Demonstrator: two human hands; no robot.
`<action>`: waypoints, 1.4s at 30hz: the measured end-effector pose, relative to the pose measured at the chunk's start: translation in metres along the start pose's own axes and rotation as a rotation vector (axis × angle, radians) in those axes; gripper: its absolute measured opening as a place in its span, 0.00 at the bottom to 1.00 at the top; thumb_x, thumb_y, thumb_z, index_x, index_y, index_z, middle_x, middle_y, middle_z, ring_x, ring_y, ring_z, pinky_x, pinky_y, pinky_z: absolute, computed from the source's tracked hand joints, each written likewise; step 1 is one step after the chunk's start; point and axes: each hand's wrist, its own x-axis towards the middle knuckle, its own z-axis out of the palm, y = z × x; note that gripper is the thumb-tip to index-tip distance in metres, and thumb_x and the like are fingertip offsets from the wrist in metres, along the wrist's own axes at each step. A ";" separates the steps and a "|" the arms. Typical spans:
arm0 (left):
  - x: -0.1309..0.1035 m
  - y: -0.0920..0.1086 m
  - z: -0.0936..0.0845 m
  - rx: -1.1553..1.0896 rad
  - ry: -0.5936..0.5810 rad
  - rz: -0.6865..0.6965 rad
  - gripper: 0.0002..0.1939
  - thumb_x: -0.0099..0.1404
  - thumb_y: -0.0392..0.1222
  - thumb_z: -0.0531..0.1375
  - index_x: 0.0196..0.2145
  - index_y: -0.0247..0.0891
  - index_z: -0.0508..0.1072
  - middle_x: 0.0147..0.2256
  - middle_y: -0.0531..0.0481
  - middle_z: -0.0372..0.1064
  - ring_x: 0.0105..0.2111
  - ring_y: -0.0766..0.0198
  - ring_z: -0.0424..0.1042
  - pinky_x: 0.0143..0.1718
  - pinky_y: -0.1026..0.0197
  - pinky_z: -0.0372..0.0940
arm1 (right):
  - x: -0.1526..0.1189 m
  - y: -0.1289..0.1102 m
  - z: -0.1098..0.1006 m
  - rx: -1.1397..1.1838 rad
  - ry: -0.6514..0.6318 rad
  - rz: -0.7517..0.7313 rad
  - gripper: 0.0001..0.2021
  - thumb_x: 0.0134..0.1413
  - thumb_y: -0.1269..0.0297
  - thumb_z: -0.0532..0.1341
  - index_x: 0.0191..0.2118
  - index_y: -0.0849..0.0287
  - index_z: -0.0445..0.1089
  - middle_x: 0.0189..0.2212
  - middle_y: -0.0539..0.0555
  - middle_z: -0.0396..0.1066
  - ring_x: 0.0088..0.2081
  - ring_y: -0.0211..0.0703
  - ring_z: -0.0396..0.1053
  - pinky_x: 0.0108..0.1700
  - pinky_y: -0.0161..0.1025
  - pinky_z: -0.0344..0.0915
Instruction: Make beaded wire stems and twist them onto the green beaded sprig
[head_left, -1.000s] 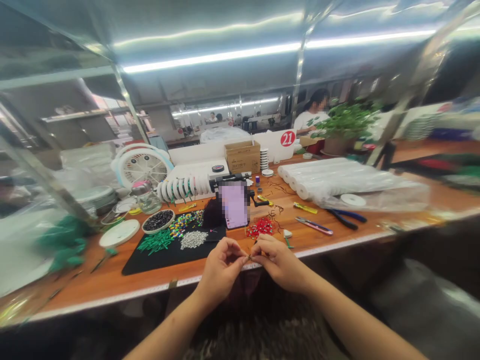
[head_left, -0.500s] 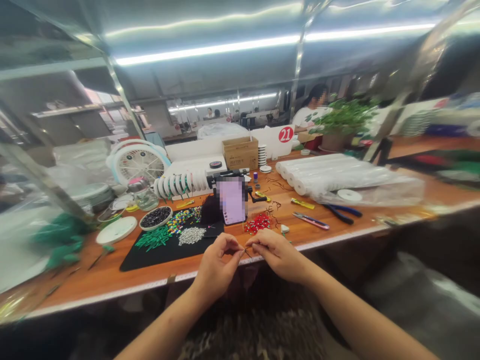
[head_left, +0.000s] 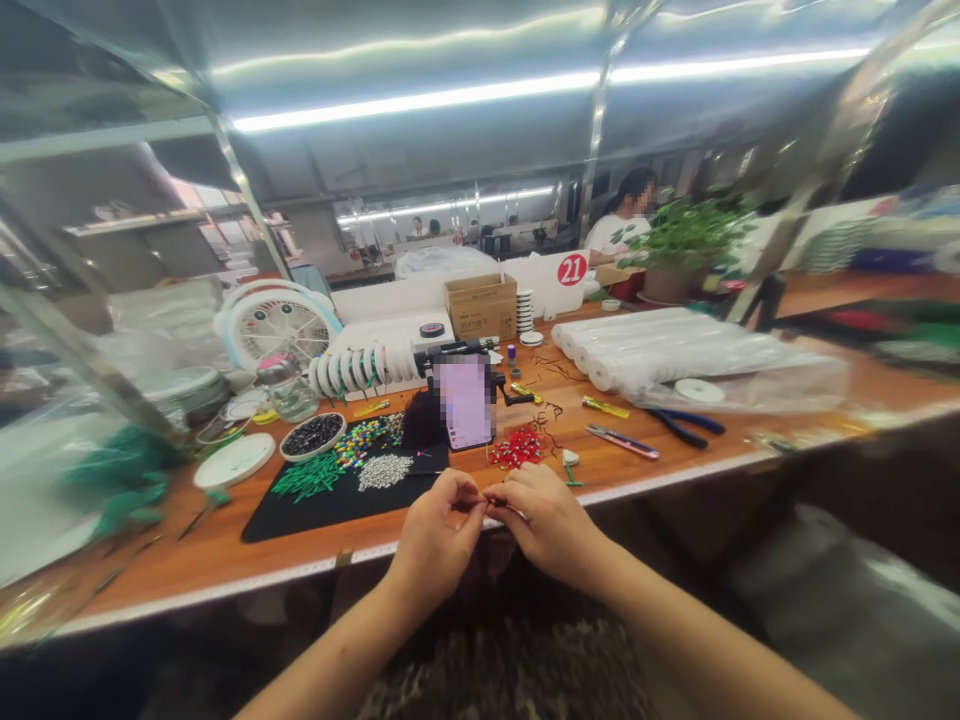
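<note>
Over the table's front edge, my left hand [head_left: 442,522] and my right hand [head_left: 551,515] meet at the fingertips. Both are closed in a pinch on a thin dark cord [head_left: 491,502], mostly hidden by the fingers. Just beyond the right hand lies a pile of red beads [head_left: 516,447], with a small green piece [head_left: 572,477] beside it. Left of my left hand, a black mat [head_left: 337,518] carries silver beads [head_left: 385,472], multicoloured beads [head_left: 358,443] and green cord pieces [head_left: 309,477]. A bowl of black beads [head_left: 313,436] stands at the mat's far edge.
Behind my hands a phone [head_left: 463,400] stands in a holder near a row of white spools [head_left: 364,368]. Blue-handled pliers [head_left: 686,427], a cutter [head_left: 622,442] and wrapped white rolls [head_left: 675,345] lie right. A fan [head_left: 281,325] and cardboard box [head_left: 480,307] stand behind. A co-worker [head_left: 619,225] sits beyond.
My right hand has rolled slightly and moved closer to the left, with its fingers more curled. Less of the dark cord shows, and the small green piece is now more exposed.
</note>
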 end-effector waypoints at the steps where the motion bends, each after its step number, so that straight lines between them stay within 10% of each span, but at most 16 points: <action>1: -0.001 -0.001 0.000 0.030 0.007 0.012 0.03 0.60 0.33 0.56 0.31 0.40 0.64 0.29 0.55 0.66 0.31 0.66 0.69 0.35 0.64 0.64 | 0.000 0.000 0.001 -0.012 0.005 -0.003 0.07 0.58 0.71 0.55 0.38 0.61 0.70 0.29 0.55 0.69 0.34 0.46 0.63 0.39 0.42 0.57; 20: -0.010 -0.005 0.017 0.284 -0.040 0.178 0.08 0.65 0.33 0.49 0.36 0.36 0.67 0.33 0.46 0.67 0.34 0.59 0.68 0.37 0.56 0.64 | -0.003 -0.005 -0.005 0.002 -0.103 0.171 0.07 0.55 0.77 0.53 0.30 0.62 0.67 0.28 0.56 0.68 0.34 0.46 0.63 0.37 0.41 0.59; 42: 0.008 0.003 0.001 -0.012 -0.315 -0.186 0.10 0.60 0.42 0.54 0.27 0.36 0.72 0.24 0.52 0.71 0.26 0.62 0.68 0.27 0.63 0.60 | 0.005 0.002 -0.023 0.055 -0.205 0.133 0.07 0.52 0.78 0.56 0.28 0.60 0.66 0.27 0.51 0.68 0.32 0.42 0.64 0.35 0.37 0.59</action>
